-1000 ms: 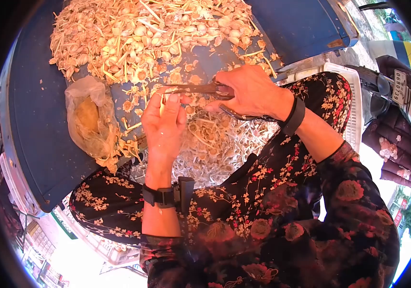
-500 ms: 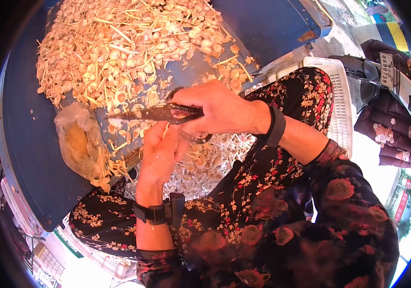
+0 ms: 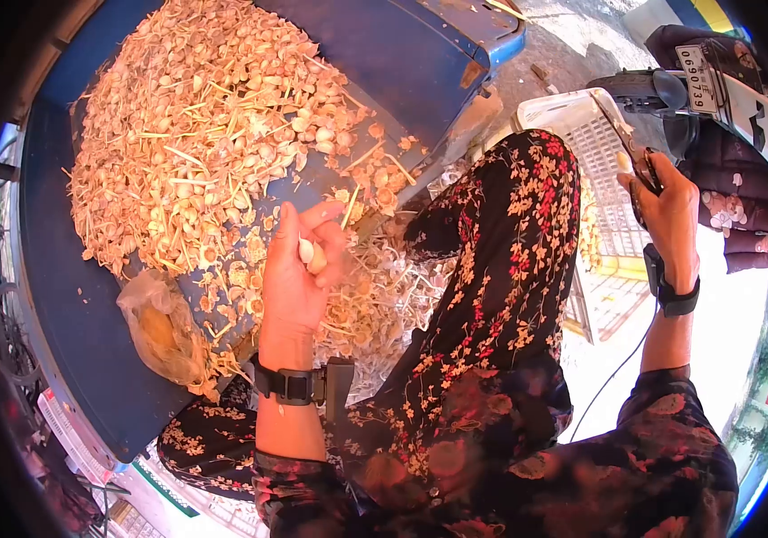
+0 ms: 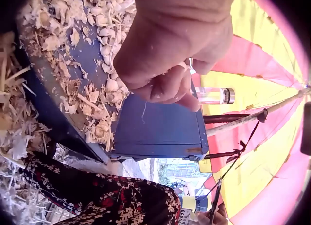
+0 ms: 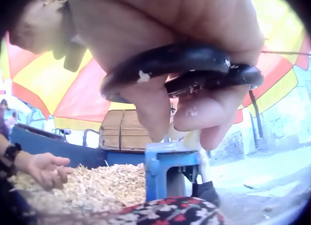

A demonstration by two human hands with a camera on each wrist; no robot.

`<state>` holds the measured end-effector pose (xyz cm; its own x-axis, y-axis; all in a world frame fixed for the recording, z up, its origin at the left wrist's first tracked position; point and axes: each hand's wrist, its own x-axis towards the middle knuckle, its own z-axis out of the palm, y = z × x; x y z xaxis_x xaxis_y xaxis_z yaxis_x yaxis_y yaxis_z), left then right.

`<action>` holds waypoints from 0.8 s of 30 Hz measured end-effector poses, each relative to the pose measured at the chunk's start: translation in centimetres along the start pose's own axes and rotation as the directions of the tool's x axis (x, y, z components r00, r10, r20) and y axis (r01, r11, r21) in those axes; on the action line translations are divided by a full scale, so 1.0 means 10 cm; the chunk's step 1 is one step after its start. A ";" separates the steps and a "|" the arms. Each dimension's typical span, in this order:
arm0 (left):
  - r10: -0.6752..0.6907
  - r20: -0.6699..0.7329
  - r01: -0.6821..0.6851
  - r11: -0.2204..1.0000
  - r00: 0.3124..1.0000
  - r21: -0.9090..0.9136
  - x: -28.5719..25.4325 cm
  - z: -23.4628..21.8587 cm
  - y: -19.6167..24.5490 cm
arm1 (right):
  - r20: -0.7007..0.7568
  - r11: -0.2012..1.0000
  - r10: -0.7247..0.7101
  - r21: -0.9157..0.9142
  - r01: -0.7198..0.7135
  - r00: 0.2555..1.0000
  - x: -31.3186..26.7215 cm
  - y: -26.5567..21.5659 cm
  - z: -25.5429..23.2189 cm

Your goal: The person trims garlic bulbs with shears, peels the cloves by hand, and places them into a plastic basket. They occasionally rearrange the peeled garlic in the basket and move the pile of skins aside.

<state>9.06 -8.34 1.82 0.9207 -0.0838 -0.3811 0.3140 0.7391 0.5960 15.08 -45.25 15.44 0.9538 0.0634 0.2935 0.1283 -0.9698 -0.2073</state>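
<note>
In the head view my left hand point(image 3: 294, 278) has its fingers curled round pale garlic cloves point(image 3: 314, 256), over the near edge of the garlic pile point(image 3: 196, 152). My right hand point(image 3: 673, 211) is out to the right, beside the white basket point(image 3: 532, 109). It grips dark scissors point(image 3: 642, 175), whose black handle loops point(image 5: 180, 54) cross the fingers in the right wrist view. A pale garlic clove point(image 3: 624, 162) shows at those fingertips. In the left wrist view the curled left hand point(image 4: 175, 55) hides most of what it holds.
Cut stems and dry skins point(image 3: 393, 291) lie heaped before the person's lap. The pile rests on a blue surface point(image 3: 61, 296) with a clear plastic bag point(image 3: 155, 327) near it. A parked vehicle with a number plate point(image 3: 696, 79) stands at the right.
My right hand has swung from beside the left hand out to the basket, scissors and clove with it. The left hand stays near the pile, holding cloves. The head view has shifted rightward.
</note>
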 end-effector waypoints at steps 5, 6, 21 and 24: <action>0.043 -0.225 -0.048 0.999 0.974 -0.020 -0.04 -0.19 -0.14 | 0.161 0.960 -0.076 0.279 0.029 0.984 -0.06 -0.57 0.35; 0.058 -0.191 -0.070 0.996 0.980 -0.056 -0.06 -0.29 -0.18 | 0.172 0.922 -0.221 0.358 0.148 0.960 0.02 -0.89 0.49; 0.128 -0.305 -0.104 0.990 0.944 0.094 -0.21 -0.56 -0.23 | 0.352 0.923 -0.266 0.363 0.130 0.897 0.70 -1.85 2.61; 0.228 -0.351 -0.155 0.962 0.908 0.223 -0.05 -0.34 -0.20 | 0.383 0.870 -0.391 0.451 0.200 0.837 0.59 -2.07 2.17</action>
<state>7.21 -7.47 -1.59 0.8263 0.3269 -0.4587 0.2112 0.5750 0.7904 23.98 -19.65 1.21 0.8520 0.5227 -0.0306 0.4252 -0.7248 -0.5421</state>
